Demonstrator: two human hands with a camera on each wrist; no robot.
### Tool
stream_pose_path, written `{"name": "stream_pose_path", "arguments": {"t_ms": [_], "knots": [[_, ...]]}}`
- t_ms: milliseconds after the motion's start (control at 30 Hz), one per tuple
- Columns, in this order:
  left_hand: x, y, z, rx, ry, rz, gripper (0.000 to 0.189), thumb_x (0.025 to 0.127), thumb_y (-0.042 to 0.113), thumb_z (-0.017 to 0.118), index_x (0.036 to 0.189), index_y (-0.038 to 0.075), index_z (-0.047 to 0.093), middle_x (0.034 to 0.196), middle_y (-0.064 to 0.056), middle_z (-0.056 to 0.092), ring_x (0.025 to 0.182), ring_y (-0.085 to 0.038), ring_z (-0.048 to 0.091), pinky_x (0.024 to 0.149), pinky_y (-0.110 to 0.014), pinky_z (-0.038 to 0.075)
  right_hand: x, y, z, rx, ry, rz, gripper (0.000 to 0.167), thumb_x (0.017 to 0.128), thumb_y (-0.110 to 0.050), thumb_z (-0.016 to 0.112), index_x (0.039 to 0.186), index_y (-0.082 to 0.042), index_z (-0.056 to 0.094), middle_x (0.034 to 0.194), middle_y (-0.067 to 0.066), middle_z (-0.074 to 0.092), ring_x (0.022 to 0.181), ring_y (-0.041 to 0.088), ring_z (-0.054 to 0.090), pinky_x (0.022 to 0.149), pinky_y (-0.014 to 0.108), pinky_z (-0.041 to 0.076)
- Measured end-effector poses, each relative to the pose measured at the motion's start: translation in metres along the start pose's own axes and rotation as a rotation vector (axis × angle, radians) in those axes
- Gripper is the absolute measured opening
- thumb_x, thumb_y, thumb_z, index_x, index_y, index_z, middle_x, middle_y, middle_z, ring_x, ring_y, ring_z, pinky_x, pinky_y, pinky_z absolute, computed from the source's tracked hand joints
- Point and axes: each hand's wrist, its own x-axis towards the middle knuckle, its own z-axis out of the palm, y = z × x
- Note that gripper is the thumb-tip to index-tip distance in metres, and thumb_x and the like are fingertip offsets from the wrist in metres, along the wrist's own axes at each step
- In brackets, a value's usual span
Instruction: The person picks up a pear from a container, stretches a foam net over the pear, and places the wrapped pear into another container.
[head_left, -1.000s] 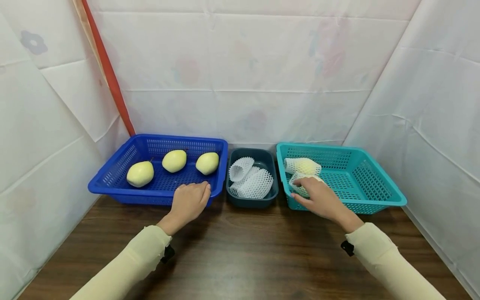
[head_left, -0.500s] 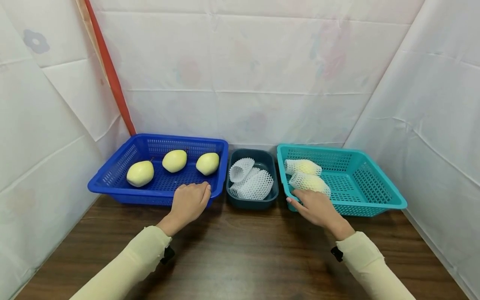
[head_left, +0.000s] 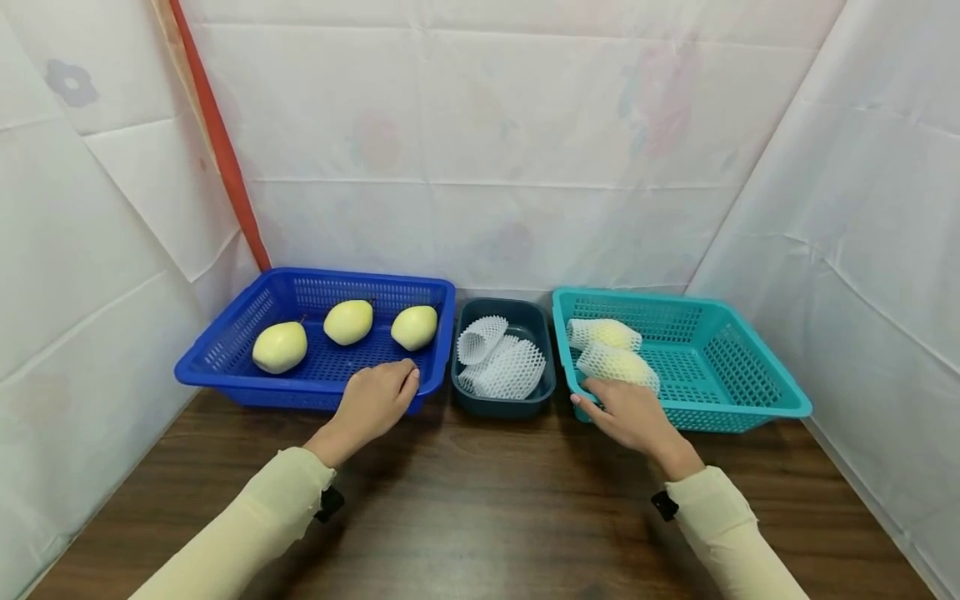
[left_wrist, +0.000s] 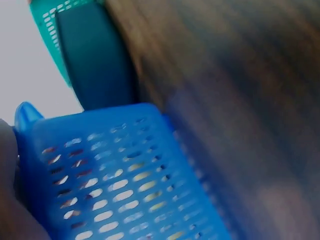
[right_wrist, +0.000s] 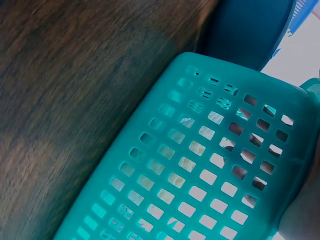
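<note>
My left hand (head_left: 375, 400) grips the near right rim of a blue basket (head_left: 285, 385), fingers hooked over it. Three bare yellow pears (head_left: 349, 322) lie in that basket. At the near left corner of a teal basket (head_left: 757, 412), my right hand (head_left: 633, 414) holds the rim, with its thumb along the edge and its fingers inside. Just beyond those fingers lies a pear in a white foam net (head_left: 618, 367); another netted pear (head_left: 604, 333) lies behind it. In the wrist views, skin shows through the holes of the blue wall (left_wrist: 115, 175) and the teal wall (right_wrist: 200, 165).
Between the baskets stands a dark blue-green bin (head_left: 504, 408) with several loose foam nets (head_left: 512, 367). All three containers stand on a dark wooden table (head_left: 480, 500) against a white cloth backdrop (head_left: 465, 125). A red strip (head_left: 217, 142) hangs at the back left.
My right hand has let go of the nearer netted pear and drawn back onto the teal basket's near rim. The left hand stays on the blue rim, its forearm shifting slightly.
</note>
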Motion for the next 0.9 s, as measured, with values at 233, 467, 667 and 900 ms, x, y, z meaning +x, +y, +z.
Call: {"name": "stream_pose_path", "arguments": {"t_ms": [233, 467, 667, 900], "knots": [[0.011, -0.013, -0.025, -0.077, -0.098, -0.053, 0.013, 0.096, 0.016, 0.053, 0.100, 0.009, 0.063, 0.086, -0.002, 0.062, 0.070, -0.015, 0.054, 0.063, -0.037, 0.048, -0.002, 0.002, -0.001, -0.004, -0.016, 0.029, 0.028, 0.098, -0.041, 0.051, 0.095, -0.014, 0.060, 0.071, -0.005, 0.053, 0.062, 0.012, 0.049, 0.056, 0.034, 0.041], [0.025, -0.047, -0.065, 0.020, -0.130, -0.065, 0.016, 0.095, 0.011, 0.053, 0.104, 0.002, 0.062, 0.090, -0.010, 0.064, 0.068, -0.019, 0.056, 0.059, -0.039, 0.046, -0.002, 0.002, 0.001, -0.003, -0.021, 0.036, 0.032, 0.098, -0.044, 0.049, 0.097, -0.014, 0.062, 0.075, -0.005, 0.056, 0.063, 0.011, 0.049, 0.056, 0.034, 0.042], [0.037, -0.077, -0.099, 0.096, -0.198, -0.138, 0.022, 0.093, 0.014, 0.053, 0.108, -0.001, 0.061, 0.097, -0.017, 0.063, 0.076, -0.026, 0.057, 0.061, -0.045, 0.047, -0.002, 0.001, 0.001, -0.001, -0.020, 0.035, 0.027, 0.097, -0.042, 0.050, 0.089, -0.018, 0.057, 0.065, -0.009, 0.044, 0.057, 0.009, 0.042, 0.052, 0.031, 0.035], [0.044, -0.123, -0.114, 0.098, -0.302, -0.270, 0.033, 0.093, 0.019, 0.054, 0.112, -0.007, 0.056, 0.102, -0.024, 0.060, 0.088, -0.038, 0.058, 0.069, -0.055, 0.045, -0.001, -0.001, 0.003, -0.025, 0.022, 0.007, 0.029, 0.097, -0.043, 0.051, 0.095, -0.016, 0.061, 0.075, -0.006, 0.056, 0.063, 0.012, 0.051, 0.055, 0.034, 0.042]]}}
